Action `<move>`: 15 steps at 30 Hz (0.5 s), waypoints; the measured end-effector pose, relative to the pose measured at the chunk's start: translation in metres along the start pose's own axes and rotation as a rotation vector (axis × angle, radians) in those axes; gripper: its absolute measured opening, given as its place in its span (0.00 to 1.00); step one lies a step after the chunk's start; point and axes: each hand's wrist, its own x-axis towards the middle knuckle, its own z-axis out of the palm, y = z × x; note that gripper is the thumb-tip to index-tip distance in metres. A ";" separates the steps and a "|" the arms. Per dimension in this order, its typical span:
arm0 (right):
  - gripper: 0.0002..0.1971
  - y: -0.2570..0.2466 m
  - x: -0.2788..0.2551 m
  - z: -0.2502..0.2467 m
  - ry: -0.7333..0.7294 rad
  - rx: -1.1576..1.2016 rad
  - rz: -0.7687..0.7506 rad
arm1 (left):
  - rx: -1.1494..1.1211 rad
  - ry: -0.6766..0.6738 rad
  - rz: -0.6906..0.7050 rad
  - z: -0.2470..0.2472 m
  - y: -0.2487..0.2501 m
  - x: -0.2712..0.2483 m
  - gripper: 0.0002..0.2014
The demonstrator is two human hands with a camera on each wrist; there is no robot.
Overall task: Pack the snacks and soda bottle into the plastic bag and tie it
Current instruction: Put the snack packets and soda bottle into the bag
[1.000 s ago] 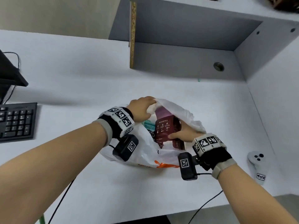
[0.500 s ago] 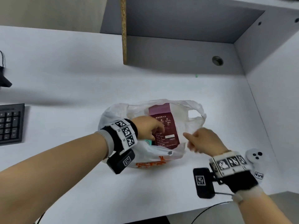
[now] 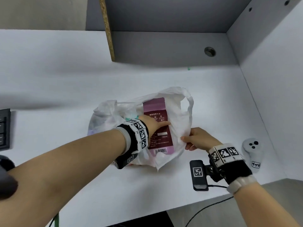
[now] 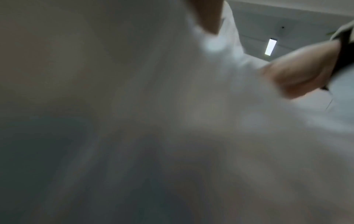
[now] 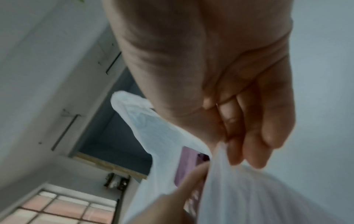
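Observation:
A white plastic bag (image 3: 178,122) lies on the desk with its mouth open toward me. A maroon snack pouch (image 3: 155,115) lies inside it, with a teal item (image 3: 131,118) showing at its left. My left hand (image 3: 157,126) reaches into the bag and rests on the pouch with its fingers straight. My right hand (image 3: 193,139) pinches the bag's right edge between thumb and fingers; the right wrist view shows the film in that pinch (image 5: 220,145). Blurred white bag film (image 4: 210,98) fills the left wrist view. No soda bottle shows.
A black keyboard (image 3: 5,128) sits at the left edge. A white controller (image 3: 252,153) lies right of my right hand, by the side wall. A grey shelf unit (image 3: 164,43) stands at the back. The desk's front edge runs close under my wrists.
My left hand let go of the raised bag handle and came down onto the pouch. My right hand left the pouch, swung right and took hold of the bag's right edge.

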 end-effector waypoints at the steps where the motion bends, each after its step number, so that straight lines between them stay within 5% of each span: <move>1: 0.04 0.000 -0.006 -0.005 -0.011 0.023 -0.017 | 0.023 0.027 -0.001 -0.001 0.002 0.000 0.59; 6: 0.07 0.005 -0.041 -0.030 -0.106 0.077 -0.121 | -0.086 0.144 -0.024 -0.003 -0.001 0.004 0.49; 9: 0.08 0.007 -0.046 -0.029 -0.088 0.034 -0.109 | -0.412 0.109 0.032 0.003 -0.009 0.004 0.53; 11: 0.10 0.005 -0.043 -0.027 0.095 -0.104 -0.093 | -0.615 0.060 0.063 0.006 -0.013 -0.001 0.49; 13: 0.15 -0.003 -0.042 -0.030 0.415 -0.213 -0.148 | -0.639 0.066 0.012 0.003 -0.020 -0.011 0.35; 15: 0.18 -0.022 -0.052 -0.029 0.644 -0.038 -0.323 | -0.557 0.110 -0.055 -0.002 -0.030 -0.024 0.20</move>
